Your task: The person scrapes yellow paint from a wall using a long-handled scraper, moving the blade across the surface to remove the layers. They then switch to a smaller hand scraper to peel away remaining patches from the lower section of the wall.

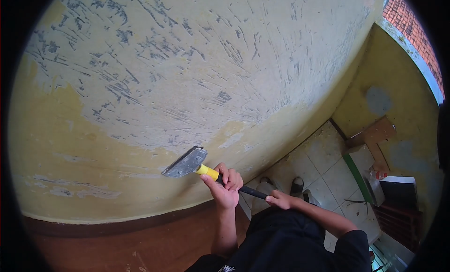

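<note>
Holding scraper along a ten-to-four o'clock line, with blade at ten; gripping nearest it with curled left hand; clasping handle's end, toward four, with curled right hand.

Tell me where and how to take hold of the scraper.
Take the scraper by its long black handle, from the side away from the wall: it is slim and trails behind the wide grey head. The left grip sits by the yellow collar and the right grip near the tail end; that spread should help steady it.
</note>
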